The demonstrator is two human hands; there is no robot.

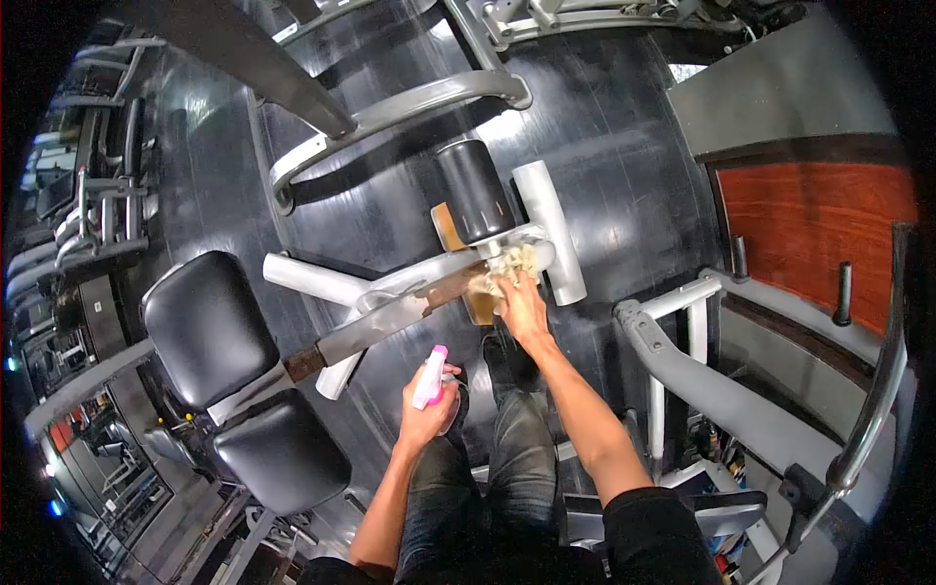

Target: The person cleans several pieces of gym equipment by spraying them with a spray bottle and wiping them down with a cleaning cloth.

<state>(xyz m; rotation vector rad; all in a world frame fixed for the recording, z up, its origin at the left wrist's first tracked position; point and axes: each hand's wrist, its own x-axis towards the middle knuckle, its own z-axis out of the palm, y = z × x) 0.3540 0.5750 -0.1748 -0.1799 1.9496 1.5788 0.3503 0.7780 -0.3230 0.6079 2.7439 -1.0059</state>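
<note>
My left hand (pixel 429 402) is wrapped round a spray bottle with a white and pink trigger head (pixel 430 378); the bottle's body is mostly hidden by the hand. In my right hand (pixel 524 310) is a crumpled cream-coloured cloth (pixel 509 270), pressed against the end of a gym bench's metal frame (pixel 409 307). That frame bar looks grey with brown, worn patches. Just beyond the cloth sits a black roller pad (pixel 474 191). Two black seat pads (pixel 211 330) lie at the bar's left end.
A white crossbar (pixel 549 232) stands right of the roller pad. A curved grey machine frame (pixel 409 107) rises ahead. At the right is a grey rack (pixel 721 390) with pegs, beside a reddish wooden panel (pixel 819 234). Black flooring (pixel 604 127) lies between the machines.
</note>
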